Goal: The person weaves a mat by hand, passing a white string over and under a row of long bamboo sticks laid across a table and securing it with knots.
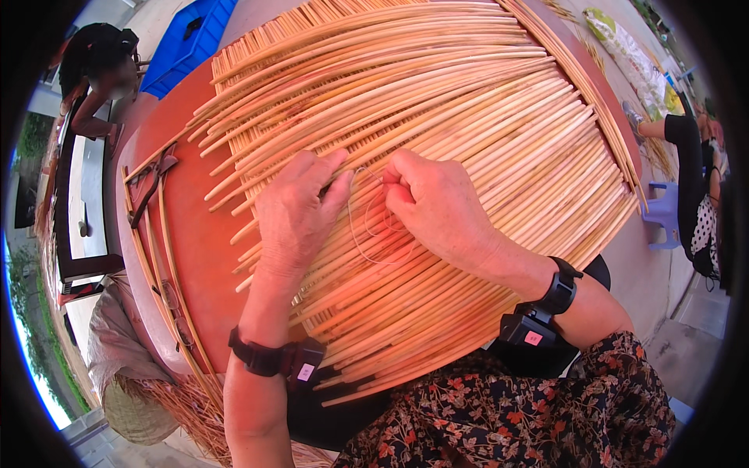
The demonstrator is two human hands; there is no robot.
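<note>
A large sheet of pale, peeled sticks (499, 179), laid side by side, spreads over the red-brown table in front of me. My left hand (296, 207) rests on the sticks, its fingers curled and its thumb and forefinger close together at a thin pale thread (353, 226). To the right, my right hand (441, 203) is closed in a pinch, with the same thread running to its fingertips. Between the hands the thread hangs in loose loops over the sticks. Where exactly the left fingers grip it is partly hidden.
Shears (156, 175) lie on the table (207, 257) at the left, beside a few loose sticks (152, 257) and what looks like eyeglasses (178, 312). A blue crate (187, 47) stands far left near another person (97, 74). At right are a purple stool (663, 214) and a seated person's leg.
</note>
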